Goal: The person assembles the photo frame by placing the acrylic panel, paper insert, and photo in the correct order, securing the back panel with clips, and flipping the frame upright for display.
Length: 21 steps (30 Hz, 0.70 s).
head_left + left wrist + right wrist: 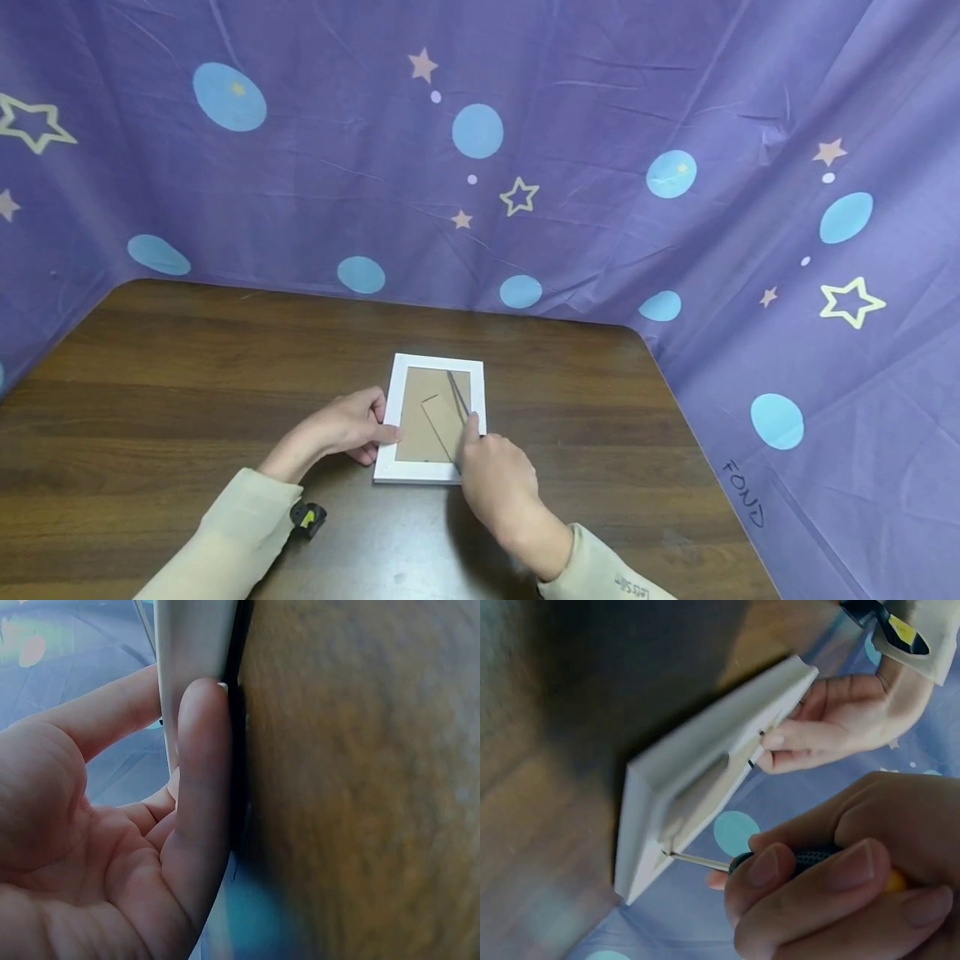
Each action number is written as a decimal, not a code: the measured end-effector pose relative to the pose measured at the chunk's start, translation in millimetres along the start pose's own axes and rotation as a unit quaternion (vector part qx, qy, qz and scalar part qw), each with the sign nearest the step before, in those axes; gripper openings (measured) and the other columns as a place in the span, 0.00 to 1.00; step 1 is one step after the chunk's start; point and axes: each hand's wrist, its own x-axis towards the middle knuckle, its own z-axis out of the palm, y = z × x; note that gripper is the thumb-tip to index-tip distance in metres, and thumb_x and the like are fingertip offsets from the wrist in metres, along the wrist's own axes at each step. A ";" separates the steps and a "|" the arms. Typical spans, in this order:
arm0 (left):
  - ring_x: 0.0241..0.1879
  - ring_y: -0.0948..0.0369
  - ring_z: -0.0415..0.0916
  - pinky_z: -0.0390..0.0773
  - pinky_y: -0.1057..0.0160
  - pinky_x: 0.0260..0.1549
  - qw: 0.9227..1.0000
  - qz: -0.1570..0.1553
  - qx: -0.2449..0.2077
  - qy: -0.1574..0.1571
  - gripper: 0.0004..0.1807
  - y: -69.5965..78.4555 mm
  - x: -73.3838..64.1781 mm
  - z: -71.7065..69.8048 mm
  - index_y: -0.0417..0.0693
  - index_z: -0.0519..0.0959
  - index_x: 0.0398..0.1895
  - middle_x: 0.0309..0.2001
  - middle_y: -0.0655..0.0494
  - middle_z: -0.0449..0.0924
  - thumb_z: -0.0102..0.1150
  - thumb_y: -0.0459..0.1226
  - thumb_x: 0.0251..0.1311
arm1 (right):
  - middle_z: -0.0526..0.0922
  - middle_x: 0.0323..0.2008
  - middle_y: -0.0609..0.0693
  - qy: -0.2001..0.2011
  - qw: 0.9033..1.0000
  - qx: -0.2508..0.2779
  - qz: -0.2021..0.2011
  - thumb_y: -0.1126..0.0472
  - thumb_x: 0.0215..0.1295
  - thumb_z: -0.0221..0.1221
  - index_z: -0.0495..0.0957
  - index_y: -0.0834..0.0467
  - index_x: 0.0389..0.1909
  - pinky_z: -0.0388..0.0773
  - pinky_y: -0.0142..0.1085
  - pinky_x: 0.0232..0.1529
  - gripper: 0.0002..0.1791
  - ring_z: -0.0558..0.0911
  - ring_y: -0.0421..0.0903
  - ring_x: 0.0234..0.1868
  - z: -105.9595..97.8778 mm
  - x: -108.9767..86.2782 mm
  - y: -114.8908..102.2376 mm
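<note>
A white picture frame (429,473) lies back side up on the table, its brown backing board (415,433) showing with a narrow stand flap (442,421) on it. My left hand (360,427) grips the frame's left side, thumb over the border and the other fingers at its outer edge. Held in my right hand (498,479) is a screwdriver (705,862) with a dark and orange handle. Its thin metal shaft slants over the backing, and the tip is at the inner edge of the white border. Small dark tabs (751,763) stand along that inner edge near my left thumb.
The frame rests on a dark brown wooden table (225,358). A purple curtain (337,167) with stars and blue dots encloses the back and sides. A black strap with a yellow-green part (307,518) sits at my left sleeve.
</note>
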 end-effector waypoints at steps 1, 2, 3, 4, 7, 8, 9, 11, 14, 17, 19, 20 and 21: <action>0.21 0.56 0.80 0.88 0.60 0.23 1.000 0.001 0.000 0.000 0.19 -0.1 0.2 0.1 0.39 0.67 0.39 0.26 0.46 0.78 0.73 0.34 0.65 | 0.86 0.25 0.58 0.004 1.000 -0.002 -0.001 0.69 0.67 0.60 0.76 0.67 0.67 0.83 0.42 0.17 0.27 0.85 0.50 0.23 2.1 -0.6 -0.5; 0.21 0.56 0.80 0.88 0.60 0.22 1.000 0.000 0.000 0.001 0.19 -0.3 0.3 0.3 0.39 0.67 0.39 0.26 0.46 0.78 0.73 0.34 0.65 | 0.86 0.25 0.58 0.006 1.000 -0.004 -0.002 0.69 0.67 0.60 0.76 0.67 0.67 0.83 0.41 0.17 0.27 0.85 0.50 0.23 3.8 -1.2 -1.0; 0.21 0.56 0.80 0.88 0.60 0.22 1.000 0.001 0.002 0.001 0.19 -0.4 0.4 0.4 0.39 0.67 0.39 0.26 0.46 0.78 0.73 0.34 0.65 | 0.86 0.25 0.58 0.007 1.000 -0.004 -0.002 0.69 0.68 0.60 0.76 0.67 0.68 0.83 0.40 0.17 0.26 0.86 0.50 0.23 5.4 -1.6 -1.5; 0.21 0.56 0.80 0.88 0.60 0.22 1.000 0.002 0.003 0.002 0.19 -0.5 0.6 0.5 0.39 0.67 0.39 0.26 0.46 0.78 0.73 0.34 0.65 | 0.86 0.25 0.59 0.007 1.000 -0.004 -0.002 0.68 0.68 0.60 0.76 0.68 0.68 0.84 0.40 0.17 0.26 0.86 0.50 0.23 7.0 -2.0 -1.9; 0.21 0.56 0.80 0.88 0.60 0.22 1.000 0.002 0.006 0.002 0.19 -0.8 1.4 1.4 0.40 0.68 0.39 0.26 0.45 0.78 0.73 0.34 0.65 | 0.86 0.25 0.59 0.006 1.000 -0.005 0.001 0.67 0.69 0.60 0.75 0.68 0.68 0.83 0.38 0.17 0.27 0.85 0.49 0.22 12.1 -3.6 -3.9; 0.21 0.56 0.80 0.88 0.60 0.22 1.000 0.003 0.007 0.001 0.19 -1.0 1.6 1.7 0.39 0.67 0.40 0.26 0.45 0.78 0.73 0.34 0.65 | 0.85 0.24 0.59 0.008 1.000 -0.008 0.002 0.67 0.69 0.60 0.75 0.68 0.69 0.83 0.38 0.16 0.27 0.85 0.49 0.22 13.9 -4.5 -4.9; 0.21 0.56 0.80 0.88 0.60 0.22 1.000 0.004 0.006 0.000 0.19 -0.9 1.7 2.1 0.39 0.68 0.40 0.26 0.45 0.79 0.73 0.34 0.65 | 0.85 0.24 0.59 0.011 1.000 -0.009 0.005 0.68 0.69 0.61 0.75 0.68 0.69 0.83 0.37 0.15 0.28 0.84 0.49 0.21 16.3 -5.2 -5.9; 0.22 0.56 0.80 0.88 0.60 0.23 1.000 0.004 0.005 -0.001 0.19 -0.8 2.1 2.6 0.39 0.68 0.40 0.26 0.45 0.79 0.73 0.34 0.65 | 0.84 0.22 0.59 0.015 1.000 -0.020 0.009 0.67 0.68 0.61 0.74 0.68 0.69 0.81 0.36 0.13 0.29 0.82 0.48 0.19 20.5 -6.9 -8.1; 0.22 0.56 0.81 0.88 0.60 0.23 1.000 0.006 0.005 -0.004 0.19 0.0 2.1 2.4 0.39 0.67 0.40 0.26 0.45 0.78 0.73 0.34 0.65 | 0.83 0.21 0.58 0.023 0.999 -0.045 0.010 0.66 0.67 0.62 0.74 0.68 0.70 0.77 0.34 0.10 0.30 0.78 0.45 0.15 27.6 -8.8 -11.0; 0.22 0.56 0.80 0.88 0.60 0.23 1.000 0.006 0.004 -0.004 0.19 0.4 1.6 1.2 0.39 0.67 0.40 0.26 0.46 0.78 0.73 0.34 0.65 | 0.82 0.19 0.57 0.035 0.998 -0.060 0.006 0.64 0.66 0.63 0.74 0.68 0.71 0.74 0.33 0.08 0.31 0.76 0.44 0.14 33.7 -10.0 -12.3; 0.21 0.56 0.80 0.88 0.60 0.24 1.000 0.008 0.002 -0.005 0.19 0.3 1.3 0.2 0.39 0.67 0.40 0.26 0.46 0.78 0.72 0.34 0.65 | 0.81 0.19 0.56 0.048 0.997 -0.062 0.003 0.65 0.65 0.63 0.74 0.68 0.70 0.74 0.34 0.08 0.32 0.76 0.44 0.14 36.0 -10.7 -11.8; 0.21 0.56 0.80 0.88 0.60 0.23 1.000 0.010 0.000 -0.005 0.19 0.0 1.4 -0.3 0.39 0.66 0.39 0.26 0.46 0.78 0.72 0.34 0.65 | 0.82 0.19 0.56 0.054 0.997 -0.060 0.002 0.65 0.65 0.64 0.74 0.68 0.70 0.74 0.34 0.09 0.32 0.77 0.44 0.14 37.2 -11.0 -11.1; 0.21 0.56 0.80 0.88 0.60 0.23 1.000 0.010 -0.001 -0.005 0.19 -0.2 1.5 -0.6 0.39 0.66 0.39 0.26 0.46 0.78 0.72 0.34 0.65 | 0.82 0.20 0.56 0.059 0.996 -0.060 0.000 0.65 0.65 0.64 0.74 0.68 0.70 0.74 0.34 0.09 0.32 0.77 0.44 0.15 38.0 -11.1 -10.3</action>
